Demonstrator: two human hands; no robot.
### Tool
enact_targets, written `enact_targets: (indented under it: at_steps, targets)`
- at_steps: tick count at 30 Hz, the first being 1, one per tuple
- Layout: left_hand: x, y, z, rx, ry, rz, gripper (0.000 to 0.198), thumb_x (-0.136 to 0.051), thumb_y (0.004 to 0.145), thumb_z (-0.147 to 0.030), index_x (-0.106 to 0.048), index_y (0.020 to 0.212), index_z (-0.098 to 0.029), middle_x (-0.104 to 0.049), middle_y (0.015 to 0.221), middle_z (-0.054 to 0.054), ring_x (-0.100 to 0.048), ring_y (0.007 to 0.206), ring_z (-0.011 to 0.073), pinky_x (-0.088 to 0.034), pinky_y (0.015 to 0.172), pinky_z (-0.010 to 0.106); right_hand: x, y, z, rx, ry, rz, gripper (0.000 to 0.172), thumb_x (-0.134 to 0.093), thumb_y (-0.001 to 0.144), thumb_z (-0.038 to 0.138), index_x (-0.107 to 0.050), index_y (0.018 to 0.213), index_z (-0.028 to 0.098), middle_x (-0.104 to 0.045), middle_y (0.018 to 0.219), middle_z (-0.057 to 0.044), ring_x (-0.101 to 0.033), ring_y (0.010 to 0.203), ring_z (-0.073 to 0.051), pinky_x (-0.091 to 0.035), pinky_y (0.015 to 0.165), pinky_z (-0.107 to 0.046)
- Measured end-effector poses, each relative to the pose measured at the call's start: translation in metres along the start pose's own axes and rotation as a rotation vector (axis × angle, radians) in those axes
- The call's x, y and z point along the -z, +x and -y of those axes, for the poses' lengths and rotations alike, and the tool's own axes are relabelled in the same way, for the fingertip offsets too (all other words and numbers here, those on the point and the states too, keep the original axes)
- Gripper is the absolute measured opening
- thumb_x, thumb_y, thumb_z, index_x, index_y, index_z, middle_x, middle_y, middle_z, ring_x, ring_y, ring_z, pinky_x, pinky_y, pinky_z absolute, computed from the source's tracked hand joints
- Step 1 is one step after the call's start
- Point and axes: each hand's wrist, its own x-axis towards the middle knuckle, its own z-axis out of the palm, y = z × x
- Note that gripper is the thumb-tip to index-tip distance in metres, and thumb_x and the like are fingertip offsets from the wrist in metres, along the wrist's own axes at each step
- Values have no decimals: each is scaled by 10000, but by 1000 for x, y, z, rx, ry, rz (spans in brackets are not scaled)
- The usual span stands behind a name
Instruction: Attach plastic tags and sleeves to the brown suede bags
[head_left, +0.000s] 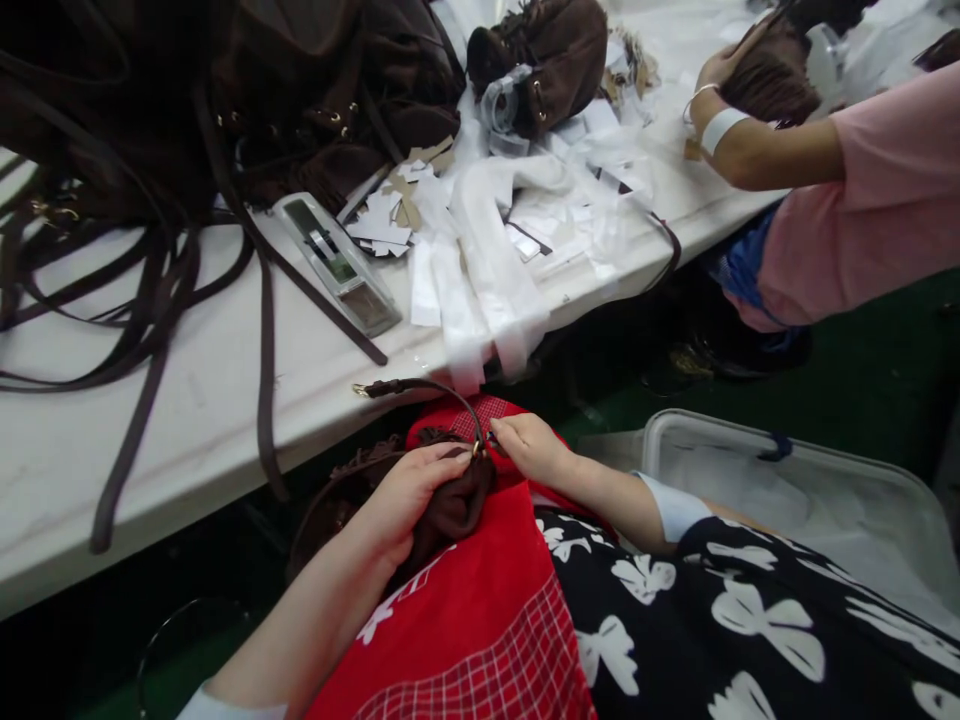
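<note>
A dark brown fringed bag [454, 508] rests on my lap against the red apron [480, 610]. My left hand [409, 492] grips its upper edge, thumb and fingers closed next to a small gold ring [477, 448]. From that ring a thin brown strap [442, 386] arches up and left, ending in a gold buckle [361, 390] near the table edge. My right hand [534, 448] is closed in a pinch just right of the ring. A small dark piece shows at its fingertips, too small to name.
Brown bags [300, 90] with long trailing straps [266, 380] crowd the white table [315, 420]. A clear plastic case [341, 262], paper scraps [386, 215] and white wrapping [487, 220] lie there. A co-worker's arm [780, 150] reaches in at right. A translucent bin [810, 490] stands beside me.
</note>
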Motion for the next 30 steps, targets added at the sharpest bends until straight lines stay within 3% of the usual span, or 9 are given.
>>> enact_targets:
  at_steps: [6,13,16,18,21,26,28,30]
  targets:
    - [1,-1,2,17,-6,-23,317,-807,666,-273,-750,936,-118,-751,768,88,-642,590,158,-445,565,231,0,4,-1,19,8,12,500,-298,983,356,-442,539,177,-421,523,28,-374,527,-106,-259,558,-250]
    - [-1,-2,-1,-7,-21,-44,292,-805,655,-256,-756,907,-116,-756,773,94,-670,637,174,-486,597,236,3,8,-2,22,43,6,575,-257,998,481,-461,555,176,-419,542,25,-386,532,-110,-288,551,-248]
    - [1,-10,-8,-41,-16,-64,319,-810,655,-256,-752,937,-118,-766,838,108,-693,676,185,-518,631,242,16,15,-1,71,59,-49,543,-242,1008,485,-538,676,173,-500,605,12,-455,587,-126,-346,600,-246]
    - [5,-23,-15,-65,-13,-90,350,-816,661,-271,-745,975,-133,-770,882,109,-713,722,203,-541,652,249,28,25,-1,90,37,-100,410,-305,1004,438,-586,866,173,-584,699,-5,-529,661,-144,-386,660,-251]
    - [18,-51,-24,-129,-66,-202,415,-848,636,-290,-735,1018,-173,-774,943,95,-736,798,240,-576,702,278,49,45,1,50,-79,-187,241,-422,969,355,-547,1064,173,-653,837,-44,-599,757,-173,-415,711,-269]
    - [56,-95,-21,-265,-269,-449,550,-934,468,-304,-739,977,-232,-786,941,49,-734,901,316,-620,719,326,77,88,22,138,-373,-258,203,-441,967,316,-585,926,180,-679,935,-93,-634,887,-206,-422,755,-282]
    - [71,-104,-13,-315,-338,-492,568,-938,457,-319,-738,983,-246,-781,994,43,-719,963,334,-628,715,322,80,108,39,176,-419,-221,221,-463,963,344,-599,898,183,-693,892,-78,-652,840,-193,-428,729,-269]
    - [82,-109,-5,-349,-381,-503,588,-931,475,-329,-732,1022,-248,-770,1048,52,-705,1001,347,-631,720,325,78,131,57,142,-392,-156,260,-426,979,361,-597,918,175,-696,778,-48,-652,667,-158,-433,655,-250]
